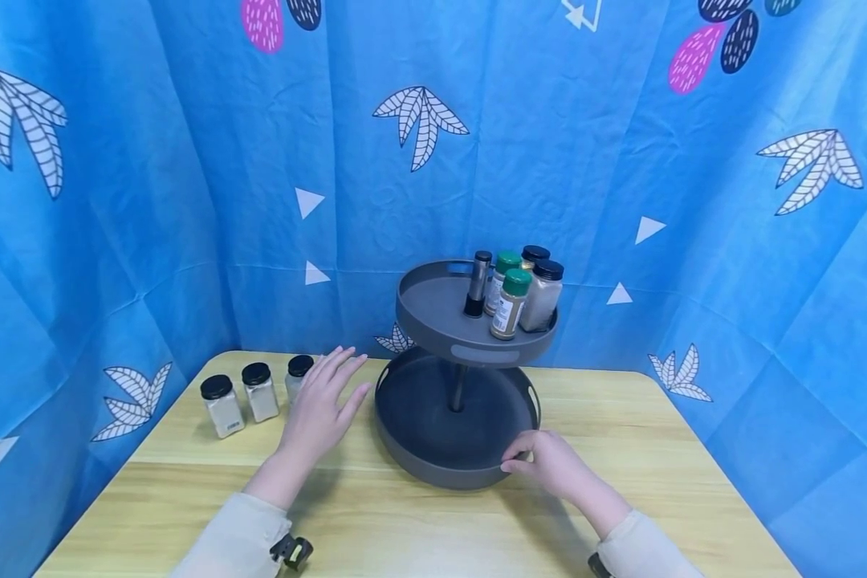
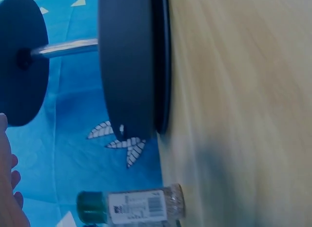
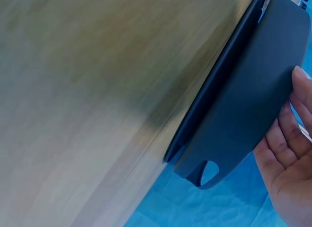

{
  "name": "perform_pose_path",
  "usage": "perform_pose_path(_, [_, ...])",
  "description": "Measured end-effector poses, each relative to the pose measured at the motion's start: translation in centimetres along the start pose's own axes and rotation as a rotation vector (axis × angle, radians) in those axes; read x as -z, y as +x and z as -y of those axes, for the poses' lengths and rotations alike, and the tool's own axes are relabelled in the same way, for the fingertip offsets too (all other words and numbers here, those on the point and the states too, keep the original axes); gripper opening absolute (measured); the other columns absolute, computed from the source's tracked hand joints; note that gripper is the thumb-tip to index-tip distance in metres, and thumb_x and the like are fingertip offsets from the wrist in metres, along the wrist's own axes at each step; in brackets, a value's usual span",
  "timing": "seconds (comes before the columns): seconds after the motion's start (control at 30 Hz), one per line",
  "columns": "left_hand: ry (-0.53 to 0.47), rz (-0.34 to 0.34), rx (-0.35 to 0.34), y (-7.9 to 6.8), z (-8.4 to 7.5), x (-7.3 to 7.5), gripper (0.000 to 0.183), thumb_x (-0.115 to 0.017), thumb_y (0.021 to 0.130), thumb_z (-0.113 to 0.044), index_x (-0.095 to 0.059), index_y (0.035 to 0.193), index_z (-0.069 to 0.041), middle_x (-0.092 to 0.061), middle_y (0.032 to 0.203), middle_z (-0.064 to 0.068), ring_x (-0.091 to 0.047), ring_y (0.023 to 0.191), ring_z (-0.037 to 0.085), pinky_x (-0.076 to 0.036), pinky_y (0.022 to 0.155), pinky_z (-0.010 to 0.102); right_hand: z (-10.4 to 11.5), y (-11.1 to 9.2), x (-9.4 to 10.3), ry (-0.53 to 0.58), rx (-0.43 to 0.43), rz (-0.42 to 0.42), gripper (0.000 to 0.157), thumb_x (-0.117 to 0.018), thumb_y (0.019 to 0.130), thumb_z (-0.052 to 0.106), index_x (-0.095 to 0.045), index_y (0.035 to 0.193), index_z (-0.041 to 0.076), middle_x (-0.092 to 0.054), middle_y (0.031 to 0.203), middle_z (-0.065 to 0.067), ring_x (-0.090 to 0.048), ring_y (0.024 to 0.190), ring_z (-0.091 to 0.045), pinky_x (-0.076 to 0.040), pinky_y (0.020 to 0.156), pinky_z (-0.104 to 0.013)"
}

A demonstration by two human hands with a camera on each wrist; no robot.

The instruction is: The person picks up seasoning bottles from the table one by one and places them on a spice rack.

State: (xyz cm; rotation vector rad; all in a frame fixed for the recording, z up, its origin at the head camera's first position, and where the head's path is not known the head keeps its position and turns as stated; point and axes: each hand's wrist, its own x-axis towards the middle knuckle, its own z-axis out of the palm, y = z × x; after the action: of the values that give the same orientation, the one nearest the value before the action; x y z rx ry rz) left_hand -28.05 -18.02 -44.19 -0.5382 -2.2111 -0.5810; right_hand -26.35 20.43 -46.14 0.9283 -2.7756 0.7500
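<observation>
A dark grey two-tier turntable (image 1: 433, 474) stands on the table, its upper tray (image 1: 433, 321) joined to the lower one by a metal post (image 1: 458, 388). My right hand (image 1: 549, 464) pinches the lower tray's rim at the front right. In the right wrist view the thumb (image 3: 302, 80) lies against the outer wall (image 3: 248, 95). Left of the turntable, my left hand (image 1: 321, 409) is held up with fingers extended and nothing in it. It partly covers a black-capped jar (image 1: 299, 368) in the head view. The left wrist view shows a green-capped spice jar (image 2: 139, 207) nearby.
Several spice bottles (image 1: 511, 305) and a slim dark grinder-like cylinder (image 1: 479, 285) stand on the upper tray's right side. Two black-capped jars (image 1: 222, 408) of pale contents are at the table's left. A blue patterned curtain (image 1: 549, 144) hangs behind the wooden table (image 1: 376, 530).
</observation>
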Motion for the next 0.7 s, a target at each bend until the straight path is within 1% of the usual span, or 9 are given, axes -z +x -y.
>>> perform_pose_path(0.13, [0.015, 0.025, 0.014, -0.6, 0.8, -0.2, 0.042, -0.068, 0.096, -0.026, -0.062, 0.134, -0.01, -0.057, 0.141, 0.015, -0.048, 0.133, 0.039, -0.035, 0.111, 0.06, 0.0, 0.0, 0.0, -0.005, -0.001, 0.004, 0.005, -0.08, 0.085, 0.022, -0.077, 0.082, 0.019, -0.07, 0.084, 0.014, -0.067, 0.084, -0.013, -0.056, 0.078, -0.034])
perform_pose_path(0.27, [0.048, 0.068, 0.014, -1.2, 1.3, -0.4, 0.041, -0.067, 0.097, -0.028, -0.063, 0.133, -0.009, -0.058, 0.139, 0.016, -0.05, 0.131, 0.039, -0.037, 0.11, 0.06, 0.0, 0.0, 0.0, 0.001, -0.004, 0.008, 0.005, -0.08, 0.085, 0.022, -0.078, 0.083, 0.018, -0.07, 0.084, 0.013, -0.067, 0.083, -0.012, -0.056, 0.078, -0.034])
perform_pose_path(0.4, [0.085, 0.106, 0.025, -1.6, 2.0, -0.6, 0.042, -0.066, 0.097, -0.028, -0.062, 0.134, -0.008, -0.058, 0.138, 0.017, -0.05, 0.131, 0.038, -0.036, 0.111, 0.059, 0.1, 0.0, 0.0, 0.009, -0.012, 0.01, 0.005, -0.08, 0.085, 0.022, -0.078, 0.083, 0.018, -0.07, 0.084, 0.013, -0.066, 0.083, -0.012, -0.056, 0.077, -0.034])
perform_pose_path(0.57, [0.108, 0.143, 0.052, -2.1, 2.7, -0.6, 0.042, -0.065, 0.098, -0.029, -0.061, 0.135, -0.009, -0.058, 0.138, 0.016, -0.05, 0.131, 0.037, -0.034, 0.114, 0.055, 0.1, 0.0, -0.1, 0.016, -0.015, 0.006, 0.005, -0.08, 0.085, 0.021, -0.078, 0.084, 0.017, -0.07, 0.084, 0.013, -0.066, 0.083, -0.012, -0.056, 0.077, -0.034])
perform_pose_path(0.7, [0.118, 0.165, 0.089, -2.4, 3.1, -0.6, 0.042, -0.065, 0.098, -0.028, -0.061, 0.134, -0.008, -0.058, 0.138, 0.017, -0.049, 0.131, 0.039, -0.035, 0.112, 0.058, 0.2, 0.0, -0.1, 0.02, -0.023, 0.003, 0.005, -0.08, 0.086, 0.02, -0.078, 0.085, 0.015, -0.07, 0.085, 0.012, -0.067, 0.083, -0.013, -0.056, 0.078, -0.035])
